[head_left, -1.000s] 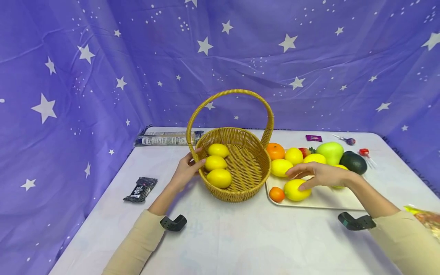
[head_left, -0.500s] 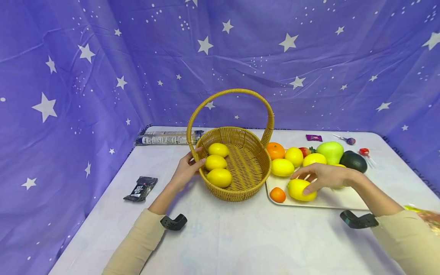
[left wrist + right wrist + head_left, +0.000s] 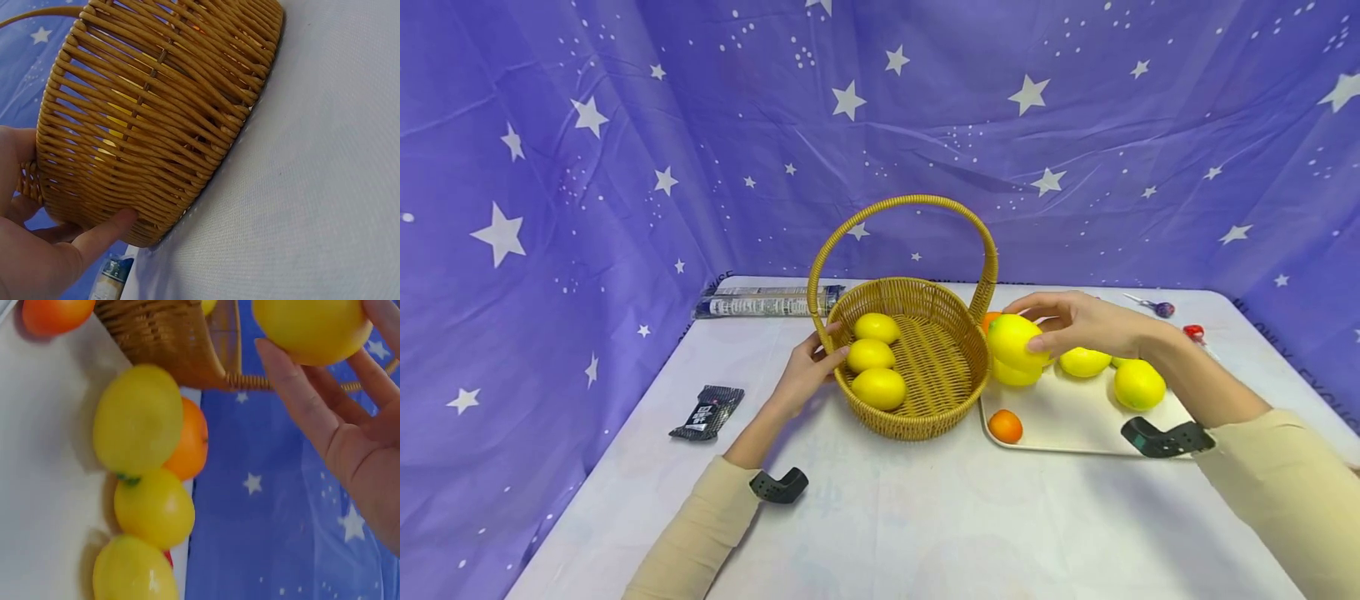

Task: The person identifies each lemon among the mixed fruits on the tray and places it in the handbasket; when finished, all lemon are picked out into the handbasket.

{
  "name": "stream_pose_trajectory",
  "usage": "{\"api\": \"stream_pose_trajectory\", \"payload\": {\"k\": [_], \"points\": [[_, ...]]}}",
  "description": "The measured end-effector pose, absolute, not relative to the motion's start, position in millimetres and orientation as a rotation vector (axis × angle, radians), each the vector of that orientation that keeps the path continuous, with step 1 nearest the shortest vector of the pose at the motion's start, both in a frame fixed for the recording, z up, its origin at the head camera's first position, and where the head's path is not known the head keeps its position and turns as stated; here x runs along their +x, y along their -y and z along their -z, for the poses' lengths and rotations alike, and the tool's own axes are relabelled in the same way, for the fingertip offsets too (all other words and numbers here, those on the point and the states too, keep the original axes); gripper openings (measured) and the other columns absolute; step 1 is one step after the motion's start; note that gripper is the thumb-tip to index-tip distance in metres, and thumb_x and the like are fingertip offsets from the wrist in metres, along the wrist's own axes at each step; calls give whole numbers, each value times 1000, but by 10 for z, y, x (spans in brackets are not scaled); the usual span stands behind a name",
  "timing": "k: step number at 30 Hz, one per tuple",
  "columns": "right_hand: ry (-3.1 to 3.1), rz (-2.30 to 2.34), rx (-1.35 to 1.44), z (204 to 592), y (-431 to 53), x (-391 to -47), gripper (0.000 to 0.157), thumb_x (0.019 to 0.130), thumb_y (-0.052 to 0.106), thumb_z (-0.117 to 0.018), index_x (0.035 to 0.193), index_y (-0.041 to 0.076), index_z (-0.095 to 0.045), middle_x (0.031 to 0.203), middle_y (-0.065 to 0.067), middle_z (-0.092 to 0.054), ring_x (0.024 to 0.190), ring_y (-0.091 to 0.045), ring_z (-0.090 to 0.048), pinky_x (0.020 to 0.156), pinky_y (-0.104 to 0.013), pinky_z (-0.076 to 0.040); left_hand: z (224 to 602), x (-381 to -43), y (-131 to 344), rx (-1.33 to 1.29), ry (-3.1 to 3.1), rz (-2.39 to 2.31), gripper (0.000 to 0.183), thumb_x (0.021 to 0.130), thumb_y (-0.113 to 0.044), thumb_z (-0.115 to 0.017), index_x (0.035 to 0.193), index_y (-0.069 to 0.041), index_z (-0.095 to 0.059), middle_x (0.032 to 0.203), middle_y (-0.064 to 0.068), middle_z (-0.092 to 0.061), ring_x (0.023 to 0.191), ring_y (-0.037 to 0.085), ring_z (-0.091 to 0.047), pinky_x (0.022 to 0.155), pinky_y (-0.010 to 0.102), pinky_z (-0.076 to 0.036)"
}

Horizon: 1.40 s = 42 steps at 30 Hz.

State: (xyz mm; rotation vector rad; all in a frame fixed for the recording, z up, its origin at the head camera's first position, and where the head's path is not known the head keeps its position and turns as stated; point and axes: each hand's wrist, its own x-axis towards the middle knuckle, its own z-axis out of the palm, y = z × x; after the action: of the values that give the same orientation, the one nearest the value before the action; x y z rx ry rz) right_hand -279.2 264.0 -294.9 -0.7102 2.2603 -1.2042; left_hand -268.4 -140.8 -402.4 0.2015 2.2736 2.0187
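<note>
Purple starry cloth [image 3: 925, 125] backs a white table [image 3: 887, 525]. Clock centred on basket [image 3: 917, 427], 12 = far side. Black packet [image 3: 708, 412] lies btwn 8 & 9, long packet [image 3: 767, 302] approx. 10. L hand [image 3: 808, 375], fingers part-bent, grips basket rim at 9 by the handle [image 3: 917, 199] foot, prob. to steady it. Basket has 3 lemons [image 3: 870, 356] in a row along its 9 side; woven floor shows to their right. R hand [image 3: 1078, 322] at 3, part-curled w/ gap just lemon-wide, pinches held lemon [image 3: 1011, 340] above tray [image 3: 1060, 421], prob. raised to clear the fruit below. Tray, btwn 3 & 4, has small orange [image 3: 1005, 426] at near-L corner, other lemons [image 3: 1138, 385] farther back. Lollipop [image 3: 1164, 309] approx. 2.
</note>
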Motion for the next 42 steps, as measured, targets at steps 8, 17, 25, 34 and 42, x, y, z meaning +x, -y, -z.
{"api": "stream_pose_trajectory", "payload": {"k": [8, 17, 25, 34, 42], "points": [[-2185, 1212, -814, 2965, -2095, -2911, 55, 92, 19, -68, 142, 9, -46, 140, -15, -47, 127, -36, -45, 98, -45, -48, 4022, -2678, 1415, 198, -2294, -2006, 56, 99, -15, -57, 150, -6, -34, 146, 23, -39, 124, 36, -50, 83, 38, -57], [-2059, 1131, -841, 3213, -1534, -2870, 54, 89, 22, -73, 138, 12, -51, 137, -10, -51, 120, -30, -52, 93, -48, -50, 4027, -2685, 1417, 215, -2287, -2019, 56, 99, -15, -57, 149, -6, -35, 146, 23, -39, 124, 36, -51, 82, 37, -57], [-2158, 956, -845, 3406, -1192, -2806, 52, 85, 28, -76, 133, 17, -58, 128, -4, -55, 118, -23, -51, 94, -36, -49, 4037, -2689, 1429, 229, -2276, -2024, 57, 99, -14, -57, 150, -5, -33, 148, 23, -36, 125, 38, -49, 83, 37, -57], [-2256, 991, -684, 3584, -1012, -2725, 53, 86, 34, -75, 133, 15, -59, 116, -6, -58, 106, -22, -54, 91, -39, -47, 4039, -2702, 1416, 214, -2266, -2036, 57, 99, -15, -58, 150, -5, -34, 146, 22, -39, 123, 37, -51, 84, 37, -56], [-2167, 1011, -641, 3559, -1021, -2748, 49, 89, 23, -73, 134, 11, -56, 119, -12, -58, 97, -20, -60, 80, -33, -54, 4040, -2696, 1412, 205, -2275, -2025, 57, 99, -15, -58, 150, -6, -34, 147, 21, -39, 122, 36, -52, 82, 35, -57]]}}
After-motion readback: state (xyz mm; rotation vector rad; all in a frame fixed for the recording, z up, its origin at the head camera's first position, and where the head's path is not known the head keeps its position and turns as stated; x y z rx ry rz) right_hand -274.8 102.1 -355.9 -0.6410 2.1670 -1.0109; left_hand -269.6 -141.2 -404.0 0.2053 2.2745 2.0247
